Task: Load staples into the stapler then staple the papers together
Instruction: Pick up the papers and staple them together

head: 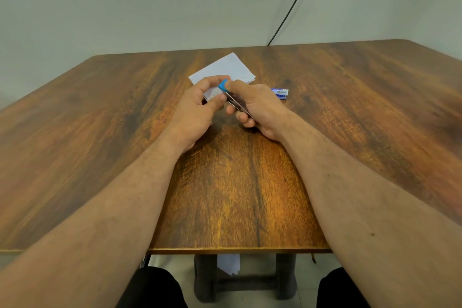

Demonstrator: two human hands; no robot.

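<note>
Bench (pixel 105 132): wood grain, brown, bare on its left part; I see a pale wall behind it.

Left hand (pixel 197 105): raised just above the bench at centre, fingers curled, thumb and fingertips drawn close together right at the stapler. I cannot tell whether it pinches anything between them; nothing shows there clearly.

Papers (pixel 225 69): white stack, lying flat on the bench just beyond both hands, set cornerwise, near edge hidden behind the left hand's fingers.

Stapler (pixel 231 97): held off the bench between the two hands, in front of the papers. Blue tip points up and to the left; dark body with metal rails runs down and right into the right palm. I cannot tell if its top is swung open or if staples sit inside.

Right hand (pixel 257 107): closed around the stapler, thumb pressed along the top near the blue end, fingers wrapped under the body.

Staple box (pixel 281 92): small, blue and white, lying on the bench just right of the right hand, partly hidden by it, near the papers.

Cable (pixel 295 7): black, hanging down the wall to the bench's far edge, right of centre.
</note>
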